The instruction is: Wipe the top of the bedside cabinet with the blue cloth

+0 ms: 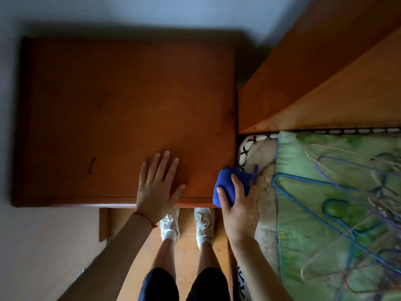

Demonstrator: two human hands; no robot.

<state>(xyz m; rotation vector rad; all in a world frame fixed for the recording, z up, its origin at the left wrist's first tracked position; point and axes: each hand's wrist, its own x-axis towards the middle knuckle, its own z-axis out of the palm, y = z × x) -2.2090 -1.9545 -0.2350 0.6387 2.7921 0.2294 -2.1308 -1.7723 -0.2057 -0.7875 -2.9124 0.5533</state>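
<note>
Grip: left hand (156,186) lies flat, palm down, fingers straight and slightly spread, on the top of the bedside cabinet (121,109); it holds nothing. Right hand (238,207) has its fingers and thumb curled around the bunched blue cloth (227,184), which it grips from the near side.

Left to right across the view:

- Cabinet top: reddish-brown wood, seen from directly above, with a short dark mark (91,165) toward its near left part. The far edge sits against a pale wall (152,11).
- Left hand rests close to the near edge, right of centre, thumb pointing toward the near right corner. A thin red string bracelet (145,218) circles that wrist.
- Below the near edge: two legs and a pair of white shoes (186,222) on a light wooden floor (186,257).
- Blue cloth sits at the near right corner of the cabinet top, overhanging the right edge; whether it actually touches the wood cannot be told. The right wrist lies beyond the cabinet's right edge, over the bedding.
- Right of the cabinet: an orange-brown wooden headboard (303,72) runs up to the far right. Beside it, a green patterned cover (325,224) lies on the bed, carrying a loose pile of wire hangers (338,192), blue, purple and pale, overlapping one another.

Frame is somewhat blurred at the right side.
</note>
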